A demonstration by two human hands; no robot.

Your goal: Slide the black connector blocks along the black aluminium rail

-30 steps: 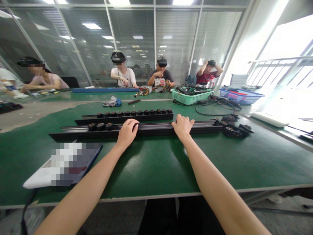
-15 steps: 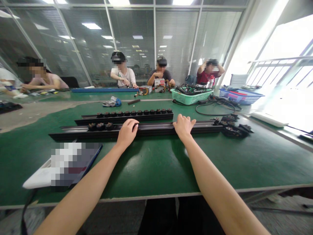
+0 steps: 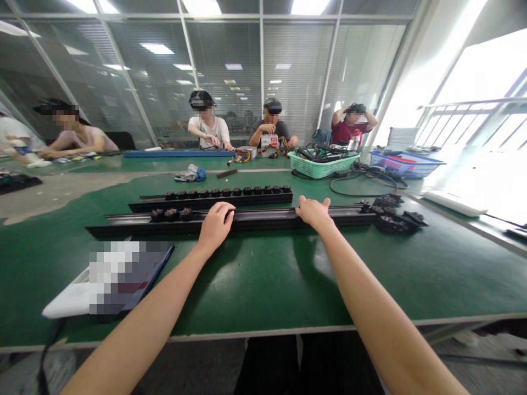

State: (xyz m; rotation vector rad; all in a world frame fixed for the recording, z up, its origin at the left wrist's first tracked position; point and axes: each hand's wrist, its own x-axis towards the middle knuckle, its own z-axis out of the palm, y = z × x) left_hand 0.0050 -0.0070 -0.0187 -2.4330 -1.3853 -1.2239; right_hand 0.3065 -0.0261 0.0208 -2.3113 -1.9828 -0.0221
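A long black rail (image 3: 263, 218) lies across the green table, with a few small round black parts (image 3: 171, 214) seated toward its left end. My left hand (image 3: 216, 225) rests at the middle of this rail, thumb and fingers curled together at its edge; what they hold is too small to make out. Farther right, my right hand (image 3: 313, 211) lies over the same rail with its fingers apart. Behind is a shorter black rail (image 3: 214, 201) carrying a row of several round parts. A cluster of loose black parts (image 3: 397, 219) sits by the long rail's right end.
A white device and a dark blurred item (image 3: 144, 274) lie at the near left. Behind the rails are a grey-blue cloth (image 3: 190, 173), a green basket (image 3: 323, 164) of cables and a blue basket (image 3: 405, 164). Several people sit across the table.
My right hand has shifted slightly right along the rail and turned flatter. My left hand stays at nearly the same place on the rail.
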